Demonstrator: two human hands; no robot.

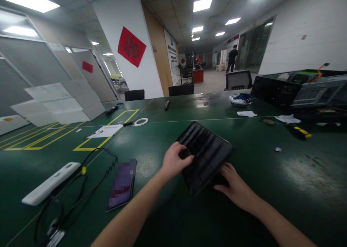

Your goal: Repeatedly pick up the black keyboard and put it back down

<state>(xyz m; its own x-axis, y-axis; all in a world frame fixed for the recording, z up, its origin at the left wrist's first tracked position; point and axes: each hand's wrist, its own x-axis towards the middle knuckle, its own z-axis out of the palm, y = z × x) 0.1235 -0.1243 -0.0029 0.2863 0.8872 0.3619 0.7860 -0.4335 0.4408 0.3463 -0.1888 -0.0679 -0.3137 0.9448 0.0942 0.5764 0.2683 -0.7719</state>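
Observation:
A black ribbed tray (pixel 206 151) with rows of slots lies tilted on the green table (pixel 257 174) in front of me. My left hand (pixel 175 162) grips its left edge, fingers curled over the rim. My right hand (pixel 234 185) holds the near right corner from below, fingers closed under the tray. Both forearms reach in from the bottom of the view.
A phone (pixel 121 185) lies left of my left arm, beside a white power strip (pixel 50 183) with black cables. A tape ring (pixel 141 121), a marker (pixel 166 105), papers, a cloth-filled bowl (pixel 240 99) and black equipment (pixel 298 90) sit farther off. A person stands down the corridor.

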